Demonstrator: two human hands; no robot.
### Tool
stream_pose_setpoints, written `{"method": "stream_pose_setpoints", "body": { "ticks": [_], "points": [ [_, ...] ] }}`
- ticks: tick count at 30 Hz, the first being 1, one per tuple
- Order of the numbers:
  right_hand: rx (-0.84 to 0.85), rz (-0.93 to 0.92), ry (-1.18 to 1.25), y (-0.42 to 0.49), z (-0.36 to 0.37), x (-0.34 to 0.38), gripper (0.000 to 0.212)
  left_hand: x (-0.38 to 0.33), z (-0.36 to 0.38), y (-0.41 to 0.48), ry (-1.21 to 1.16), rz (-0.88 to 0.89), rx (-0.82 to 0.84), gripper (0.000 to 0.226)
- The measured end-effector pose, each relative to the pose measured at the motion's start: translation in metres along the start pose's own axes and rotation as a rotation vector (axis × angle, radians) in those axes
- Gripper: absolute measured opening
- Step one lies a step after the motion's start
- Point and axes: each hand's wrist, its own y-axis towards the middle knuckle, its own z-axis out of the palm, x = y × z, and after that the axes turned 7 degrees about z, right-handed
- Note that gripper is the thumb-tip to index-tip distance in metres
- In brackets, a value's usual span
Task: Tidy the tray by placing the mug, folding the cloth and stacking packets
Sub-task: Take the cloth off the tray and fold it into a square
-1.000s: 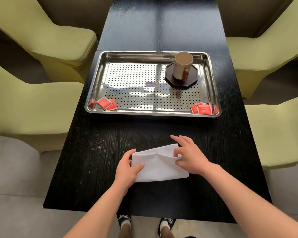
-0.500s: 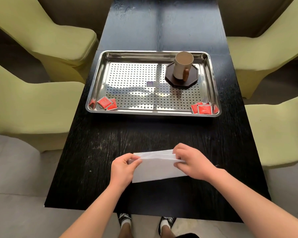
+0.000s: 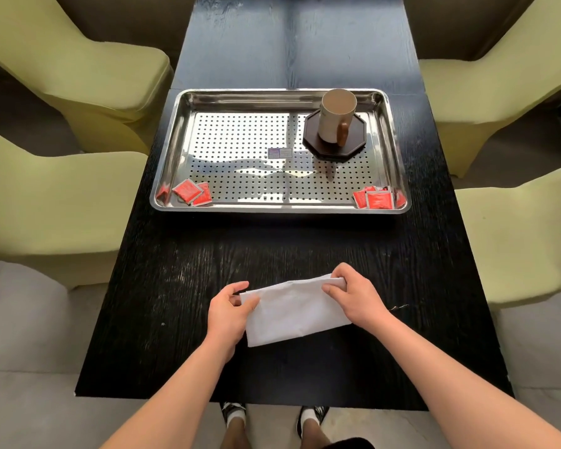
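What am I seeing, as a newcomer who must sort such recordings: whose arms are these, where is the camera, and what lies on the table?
No machine here: a person works with bare hands, and the one camera sits on their head, looking forward and down. The left hand and right hand each pinch an end of a folded white cloth over a black table. Farther off lies a metal tray: a mug stands on a dark coaster in it, and red packets lie in its two near corners. Green chairs stand on both sides.
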Motion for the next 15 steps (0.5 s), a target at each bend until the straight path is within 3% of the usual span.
{"method": "stream_pose_setpoints", "body": {
  "ticks": [3, 10, 15],
  "points": [
    [-0.007, 0.027, 0.006, 0.002, 0.001, 0.0, 0.02, 0.001, -0.001, 0.002, 0.035, -0.008, -0.015, 0.006],
    [-0.027, 0.126, -0.049, 0.004, 0.003, -0.003, 0.017, -0.005, 0.007, 0.004, 0.179, -0.052, -0.02, 0.012],
    [-0.123, 0.16, -0.069, 0.008, 0.009, 0.002, 0.019, -0.011, 0.013, 0.008, 0.314, -0.083, -0.11, 0.012]
  ]
}}
